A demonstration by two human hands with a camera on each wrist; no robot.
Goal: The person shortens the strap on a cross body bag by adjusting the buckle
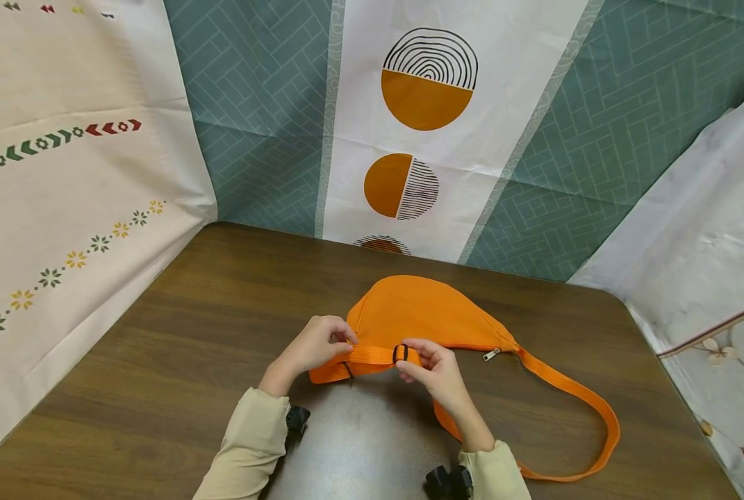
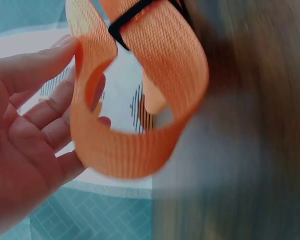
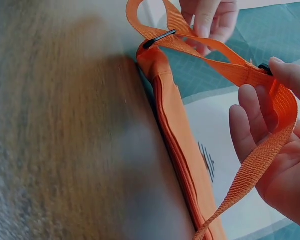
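Note:
An orange waist bag [image 1: 422,309] lies on the table with its webbing strap [image 1: 372,355] raised in front of it. My left hand [image 1: 318,342] pinches this strap near the bag's left end, thumb on one side and fingers behind. In the left wrist view the webbing [image 2: 125,155] hangs in a loop beside that hand. My right hand [image 1: 440,375] pinches the strap at a black slider buckle [image 1: 400,353], and the webbing runs down across the palm in the right wrist view. A second black buckle [image 3: 160,39] sits at the bag's end, below the left hand.
The strap's long part [image 1: 587,396] curves over the right side of the brown wooden table [image 1: 221,312]. A zipper pull [image 1: 491,354] hangs at the bag's lower edge. Patterned cloths [image 1: 259,125] border the table at the back and sides.

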